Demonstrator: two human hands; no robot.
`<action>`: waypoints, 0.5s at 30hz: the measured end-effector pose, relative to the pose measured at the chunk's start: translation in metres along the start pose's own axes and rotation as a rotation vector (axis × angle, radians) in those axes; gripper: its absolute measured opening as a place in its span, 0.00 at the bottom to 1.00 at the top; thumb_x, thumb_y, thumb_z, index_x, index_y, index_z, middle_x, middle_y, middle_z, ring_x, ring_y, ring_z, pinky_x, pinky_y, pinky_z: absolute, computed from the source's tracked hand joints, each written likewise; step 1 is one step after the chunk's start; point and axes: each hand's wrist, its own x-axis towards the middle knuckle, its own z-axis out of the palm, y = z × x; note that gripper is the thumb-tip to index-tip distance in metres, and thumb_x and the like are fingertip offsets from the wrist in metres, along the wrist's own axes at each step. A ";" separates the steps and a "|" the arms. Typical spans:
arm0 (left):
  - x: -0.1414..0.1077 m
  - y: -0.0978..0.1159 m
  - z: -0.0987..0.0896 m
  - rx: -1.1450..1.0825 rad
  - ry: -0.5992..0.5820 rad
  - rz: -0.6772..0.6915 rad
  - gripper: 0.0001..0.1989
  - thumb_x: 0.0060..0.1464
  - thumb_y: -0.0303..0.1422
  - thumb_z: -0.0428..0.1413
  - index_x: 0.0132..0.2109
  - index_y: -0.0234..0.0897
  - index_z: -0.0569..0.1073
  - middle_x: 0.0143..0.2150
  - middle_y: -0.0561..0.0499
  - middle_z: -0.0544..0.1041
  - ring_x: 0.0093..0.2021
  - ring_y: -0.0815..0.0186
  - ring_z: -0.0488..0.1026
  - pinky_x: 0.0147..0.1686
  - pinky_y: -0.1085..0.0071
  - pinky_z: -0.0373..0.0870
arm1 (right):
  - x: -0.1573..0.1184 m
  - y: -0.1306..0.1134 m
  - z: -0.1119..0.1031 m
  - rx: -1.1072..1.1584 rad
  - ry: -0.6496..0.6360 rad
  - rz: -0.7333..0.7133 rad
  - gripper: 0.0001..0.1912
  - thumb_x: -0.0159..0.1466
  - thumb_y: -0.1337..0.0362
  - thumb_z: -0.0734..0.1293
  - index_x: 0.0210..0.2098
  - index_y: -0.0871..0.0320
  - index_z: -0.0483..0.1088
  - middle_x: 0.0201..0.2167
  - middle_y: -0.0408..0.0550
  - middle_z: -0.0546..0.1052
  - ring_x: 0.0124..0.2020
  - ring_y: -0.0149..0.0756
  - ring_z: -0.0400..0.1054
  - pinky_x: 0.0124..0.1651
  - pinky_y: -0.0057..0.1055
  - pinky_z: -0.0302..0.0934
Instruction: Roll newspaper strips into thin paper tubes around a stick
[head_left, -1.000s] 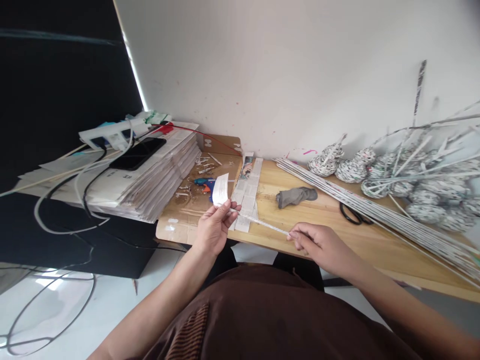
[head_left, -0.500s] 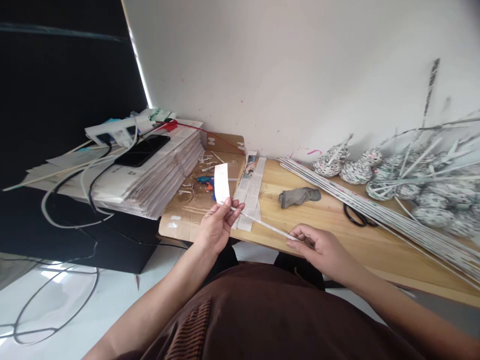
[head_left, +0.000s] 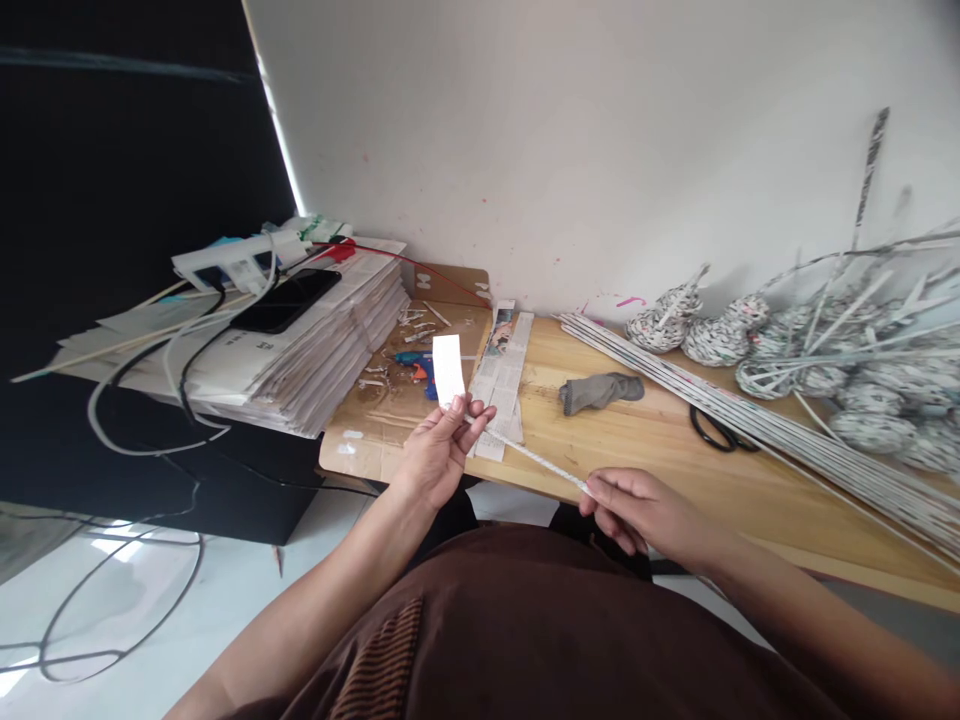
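Observation:
My left hand (head_left: pixel 444 452) pinches the base of a white paper strip (head_left: pixel 448 370), whose flat end stands up above the fingers. From there the paper runs on as a thin rolled paper tube (head_left: pixel 536 458), slanting down to the right. At its lower end my right hand (head_left: pixel 630 505) is closed on the tube between thumb and fingers. Both hands are held over the front edge of the wooden table (head_left: pixel 547 400). Just behind the left hand lie flat newspaper strips (head_left: pixel 504 385) and a blue glue gun (head_left: pixel 424 372), partly hidden by the white strip.
A tall paper stack (head_left: pixel 330 360) bears a phone (head_left: pixel 286 300) and a power strip (head_left: pixel 232 265) with cables. On the right are a grey sock-like cloth (head_left: pixel 600 392), black-handled scissors (head_left: pixel 712 430), a bundle of paper tubes (head_left: pixel 720 405) and several woven paper shapes (head_left: pixel 664 318).
My right hand has turned, its fingers now curled underneath and the thumb on top. The white strip has shifted slightly right and down, and the tube's surface looks turned.

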 end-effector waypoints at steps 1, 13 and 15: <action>0.000 0.000 0.000 0.000 0.002 -0.003 0.06 0.59 0.24 0.53 0.36 0.27 0.75 0.32 0.45 0.78 0.40 0.62 0.80 0.40 0.77 0.78 | 0.000 0.000 0.000 0.033 -0.041 0.028 0.25 0.66 0.43 0.56 0.35 0.59 0.67 0.22 0.40 0.66 0.17 0.26 0.58 0.20 0.25 0.51; 0.000 -0.002 -0.002 0.042 0.045 -0.018 0.05 0.58 0.24 0.55 0.35 0.27 0.74 0.30 0.46 0.77 0.36 0.65 0.79 0.33 0.80 0.78 | -0.001 0.004 0.004 0.071 -0.168 0.001 0.21 0.67 0.45 0.57 0.36 0.57 0.65 0.23 0.39 0.65 0.19 0.26 0.59 0.21 0.25 0.53; 0.000 -0.003 -0.002 0.040 0.057 -0.011 0.04 0.57 0.24 0.55 0.35 0.27 0.74 0.30 0.47 0.77 0.35 0.65 0.79 0.34 0.79 0.78 | -0.001 0.003 0.005 -0.048 -0.022 -0.107 0.18 0.66 0.47 0.60 0.37 0.56 0.65 0.25 0.40 0.68 0.22 0.26 0.62 0.25 0.25 0.56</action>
